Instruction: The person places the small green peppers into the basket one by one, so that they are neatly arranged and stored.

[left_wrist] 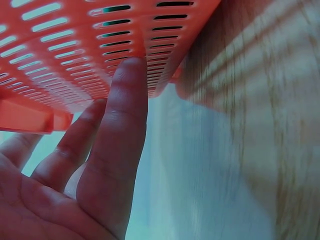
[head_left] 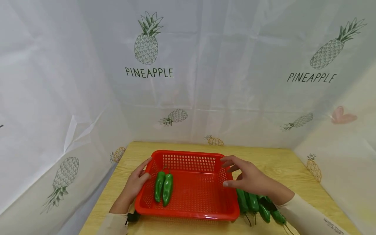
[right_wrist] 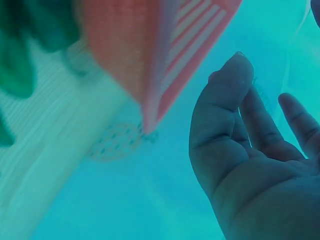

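Note:
A red plastic basket (head_left: 188,213) with slotted sides sits on the table, and two long green peppers (head_left: 167,190) lie side by side in its left part. My left hand (head_left: 135,180) is at the basket's left side. In the left wrist view, its fairly straight fingers (left_wrist: 116,120) reach up to the slotted outer wall, with one fingertip against it. Over the basket's right rim, my right hand (head_left: 246,174) holds nothing, its thumb and bent fingers spread apart. Several more green peppers (head_left: 252,202) lie on the table right of the basket, partly hidden by my right forearm.
The wood-patterned table (head_left: 273,155) extends behind and to both sides of the basket. A pale sheet (head_left: 235,91) printed with pineapples hangs behind the table and along its sides.

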The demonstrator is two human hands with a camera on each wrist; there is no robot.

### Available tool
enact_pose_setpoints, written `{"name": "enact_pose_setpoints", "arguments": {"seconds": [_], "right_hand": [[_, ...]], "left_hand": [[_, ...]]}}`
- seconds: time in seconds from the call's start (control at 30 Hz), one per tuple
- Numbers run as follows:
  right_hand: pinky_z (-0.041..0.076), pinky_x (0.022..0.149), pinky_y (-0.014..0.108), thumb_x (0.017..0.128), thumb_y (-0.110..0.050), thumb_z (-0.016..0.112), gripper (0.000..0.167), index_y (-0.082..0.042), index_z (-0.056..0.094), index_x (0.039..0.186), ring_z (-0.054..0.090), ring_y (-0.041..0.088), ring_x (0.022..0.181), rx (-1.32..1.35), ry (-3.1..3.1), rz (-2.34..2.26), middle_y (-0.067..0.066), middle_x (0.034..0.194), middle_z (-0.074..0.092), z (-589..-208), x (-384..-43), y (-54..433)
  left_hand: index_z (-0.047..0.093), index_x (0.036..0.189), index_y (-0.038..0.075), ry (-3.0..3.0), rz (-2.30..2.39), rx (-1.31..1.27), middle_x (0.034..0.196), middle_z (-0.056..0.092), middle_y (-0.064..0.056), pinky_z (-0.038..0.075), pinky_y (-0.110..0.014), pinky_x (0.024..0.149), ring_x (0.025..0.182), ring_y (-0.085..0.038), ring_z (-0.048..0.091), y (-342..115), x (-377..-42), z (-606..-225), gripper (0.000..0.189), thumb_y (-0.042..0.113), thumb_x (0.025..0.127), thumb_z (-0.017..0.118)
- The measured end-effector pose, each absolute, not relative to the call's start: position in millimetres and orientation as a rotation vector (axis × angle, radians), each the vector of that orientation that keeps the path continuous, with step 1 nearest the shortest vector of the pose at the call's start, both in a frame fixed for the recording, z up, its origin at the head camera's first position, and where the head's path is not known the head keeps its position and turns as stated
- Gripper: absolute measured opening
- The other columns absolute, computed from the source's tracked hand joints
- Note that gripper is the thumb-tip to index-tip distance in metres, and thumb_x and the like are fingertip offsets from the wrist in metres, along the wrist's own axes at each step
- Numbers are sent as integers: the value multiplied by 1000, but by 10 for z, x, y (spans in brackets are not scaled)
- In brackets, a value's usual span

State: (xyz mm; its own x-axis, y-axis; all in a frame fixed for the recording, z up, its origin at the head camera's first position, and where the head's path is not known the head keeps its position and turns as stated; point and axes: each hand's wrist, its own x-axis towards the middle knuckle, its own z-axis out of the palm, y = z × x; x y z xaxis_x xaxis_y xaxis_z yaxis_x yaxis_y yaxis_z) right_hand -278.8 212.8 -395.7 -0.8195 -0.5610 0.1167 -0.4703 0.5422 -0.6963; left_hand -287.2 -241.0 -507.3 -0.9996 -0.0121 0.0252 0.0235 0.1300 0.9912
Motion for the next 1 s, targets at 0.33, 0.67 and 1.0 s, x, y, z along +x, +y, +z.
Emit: {"name": "enact_pose_setpoints", "arguments": {"seconds": [0.33, 0.67, 1.0], "right_hand": [[62, 85, 38, 92, -37, 83, 73, -23, 47, 154, 65, 34, 120, -803, 2749, -1172, 7, 142, 60, -4111, -2560, 2745], [61, 79, 33, 94, -35, 81, 71, -19, 47, 154, 66, 42, 117, -610, 2828, -1154, 15, 140, 60, -4377, -2518, 3338], [62, 76, 31, 95, -33, 79, 73, -9, 43, 155, 66, 49, 113, -497, 2810, -1176, 29, 141, 56, -4616, -2500, 3678]], "left_hand": [[46, 160, 35, -2341, -2068, -34, 121, 71, -24, 65, -47, 68, 87, -36, 75, -2405, -2843, -5088, 72, 3, 96, 56], [45, 161, 36, -2342, -2081, -68, 124, 69, -25, 65, -48, 69, 89, -38, 75, -2402, -2862, -5076, 72, 5, 96, 57], [46, 160, 36, -2327, -2093, -71, 127, 68, -27, 65, -47, 69, 90, -38, 75, -2420, -2884, -5102, 72, 5, 96, 57]]}}
